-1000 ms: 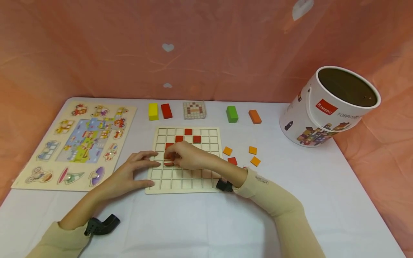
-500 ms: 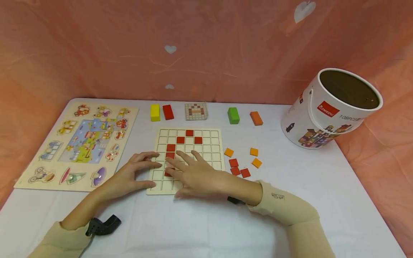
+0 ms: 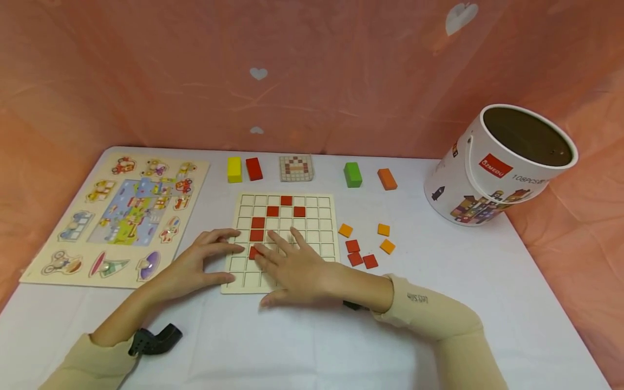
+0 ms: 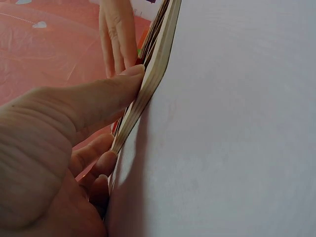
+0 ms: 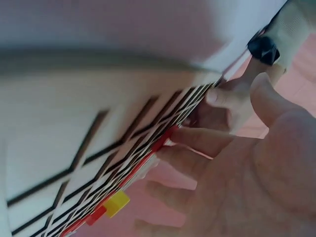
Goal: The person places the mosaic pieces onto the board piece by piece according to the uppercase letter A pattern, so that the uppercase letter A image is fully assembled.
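A pale wooden grid board (image 3: 319,222) lies flat in the middle. Red square tiles (image 3: 257,222) sit in several of its cells. My right hand (image 3: 299,273) spreads over the lower part of the board, fingers apart, and its index fingertip touches a red tile (image 3: 252,253) near the left side. The same fingertip contact on the red tile (image 5: 164,138) shows in the right wrist view. My left hand (image 3: 197,262) rests at the board's left edge, thumb and fingertips touching it. In the left wrist view, the left thumb lies against the board's edge (image 4: 157,69).
Right of the board lie loose red tiles (image 3: 370,261) and orange tiles (image 3: 387,246). Behind it are yellow (image 3: 234,169), red (image 3: 254,169), green (image 3: 353,175) and orange (image 3: 387,179) blocks and a pattern card (image 3: 296,168). A picture puzzle (image 3: 129,214) lies left; a white bucket (image 3: 468,179) stands right.
My right hand has released the red tile it pinched and spread its fingers, moving toward the board's front. The tile under its index finger has slid slightly away from me. The left hand stays put.
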Available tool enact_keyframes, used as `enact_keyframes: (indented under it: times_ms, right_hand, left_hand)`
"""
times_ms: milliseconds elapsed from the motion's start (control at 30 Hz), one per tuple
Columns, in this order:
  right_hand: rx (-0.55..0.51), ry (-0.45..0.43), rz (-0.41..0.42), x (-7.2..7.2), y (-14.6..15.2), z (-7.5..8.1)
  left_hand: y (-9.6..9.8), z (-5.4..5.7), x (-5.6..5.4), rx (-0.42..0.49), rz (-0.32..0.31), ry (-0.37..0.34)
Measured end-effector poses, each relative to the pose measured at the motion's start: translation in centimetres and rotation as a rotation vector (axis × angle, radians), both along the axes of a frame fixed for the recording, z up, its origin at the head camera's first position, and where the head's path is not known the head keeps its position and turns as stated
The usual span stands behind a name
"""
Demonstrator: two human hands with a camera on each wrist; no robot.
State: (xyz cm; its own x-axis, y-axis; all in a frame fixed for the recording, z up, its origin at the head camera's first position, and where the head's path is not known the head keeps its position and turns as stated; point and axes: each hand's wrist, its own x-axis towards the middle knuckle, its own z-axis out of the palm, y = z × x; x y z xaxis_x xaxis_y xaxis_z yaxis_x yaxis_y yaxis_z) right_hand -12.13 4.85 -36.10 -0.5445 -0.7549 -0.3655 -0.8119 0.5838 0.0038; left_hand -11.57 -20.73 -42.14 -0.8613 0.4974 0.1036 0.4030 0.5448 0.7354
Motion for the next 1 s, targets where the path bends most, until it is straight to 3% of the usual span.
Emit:
enact_keyframes:
  times_ms: [200, 367, 600, 800, 1000]
  right_hand:
    - [-0.021, -0.021, -0.004, -1.5, -0.2, 0.1]
    - [-0.058, -0.075, -0.004, -1.8, 0.1, 0.1]
    - [-0.283, -0.251, -0.033, -2.8, 4.2, 0.0]
    - [-0.524, -0.324, -0.181, -3.9, 10.2, -0.2]
    - [-0.668, -0.356, -0.379, -4.8, 14.9, -0.3]
  left_hand:
    - [0.1, 0.2, -0.1, 0.005, -0.008, 0.002]
    - [0.2, 0.3, -0.1, 0.004, -0.006, -0.006]
    - [0.2, 0.1, 0.0, -0.004, 0.005, -0.035]
    - [0.2, 0.3, 0.1, 0.011, 0.012, -0.053]
    - [0.1, 0.3, 0.1, 0.002, 0.014, -0.033]
